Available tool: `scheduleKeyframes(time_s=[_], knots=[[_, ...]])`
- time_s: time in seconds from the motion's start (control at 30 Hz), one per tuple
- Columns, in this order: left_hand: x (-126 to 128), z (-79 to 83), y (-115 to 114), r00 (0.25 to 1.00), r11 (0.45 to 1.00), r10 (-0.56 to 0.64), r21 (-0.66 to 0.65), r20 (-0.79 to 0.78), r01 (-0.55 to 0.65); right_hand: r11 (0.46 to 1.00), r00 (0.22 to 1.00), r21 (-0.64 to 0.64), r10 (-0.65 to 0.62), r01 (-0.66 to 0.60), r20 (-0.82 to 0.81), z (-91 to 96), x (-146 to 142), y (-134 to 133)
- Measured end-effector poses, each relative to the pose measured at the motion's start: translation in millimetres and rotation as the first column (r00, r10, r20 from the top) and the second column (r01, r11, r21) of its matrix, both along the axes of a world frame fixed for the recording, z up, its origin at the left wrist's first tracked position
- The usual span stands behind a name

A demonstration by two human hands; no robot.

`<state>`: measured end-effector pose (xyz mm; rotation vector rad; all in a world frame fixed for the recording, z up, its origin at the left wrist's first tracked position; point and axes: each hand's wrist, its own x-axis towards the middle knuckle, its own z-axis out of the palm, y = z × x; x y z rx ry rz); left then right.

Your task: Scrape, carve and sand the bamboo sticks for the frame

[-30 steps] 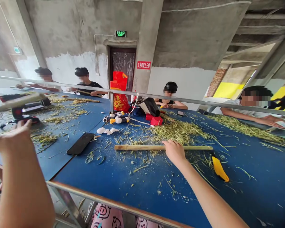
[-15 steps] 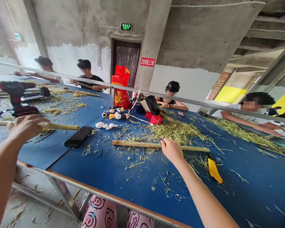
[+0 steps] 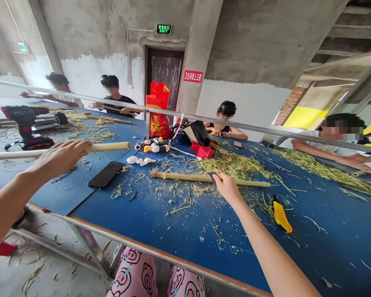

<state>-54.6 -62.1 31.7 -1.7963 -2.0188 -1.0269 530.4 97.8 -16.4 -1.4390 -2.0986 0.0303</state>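
My left hand (image 3: 60, 156) is closed over a pale bamboo pole (image 3: 113, 147), whose cut end points right above the table. Beyond the left edge of view the pole's other end is hidden. A small dark grey piece of sandpaper (image 3: 213, 177) is pinched in my right hand (image 3: 226, 185), its edge showing by the thumb. Behind that hand a second bamboo pole (image 3: 179, 177) lies across the blue table (image 3: 136, 222); whether the fingers also grip it I cannot tell. Near its right end lies a yellow-handled tool (image 3: 282, 216).
A black phone (image 3: 106, 175) lies between my hands. Farther back are a cordless drill (image 3: 26, 126), bird-shaped toys (image 3: 156, 145), a red bag (image 3: 158, 113) and heaped shavings (image 3: 238, 165). A metal rail (image 3: 253, 128) spans the table; several people work beyond it.
My left hand and its bamboo pole have moved right and slightly up. My right hand stays by the second pole, and more of the sandpaper shows.
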Motion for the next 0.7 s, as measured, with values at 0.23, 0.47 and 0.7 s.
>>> scheduleKeyframes(time_s=[0.23, 0.47, 0.7], knots=[[126.1, 24.1, 12.0, 0.938, 0.982, -0.188, -0.066, -0.291, 0.176, 0.973, 0.848, -0.176, 0.033, -0.147, -0.529, 1.8, -6.1, -7.6], [231.8, 16.5, 22.1, 0.780, 0.946, -0.322, -0.207, -0.537, 0.249, 0.628, -0.019, -0.015, -0.048, -0.778, -0.999, 31.7, -4.3, -33.6], [300.6, -8.2, 61.5, 0.775, 0.857, -0.498, -0.358, -0.389, 0.371, 0.713, -0.004, -0.058, -0.085, -0.698, -0.996, 30.2, 12.4, -23.7]])
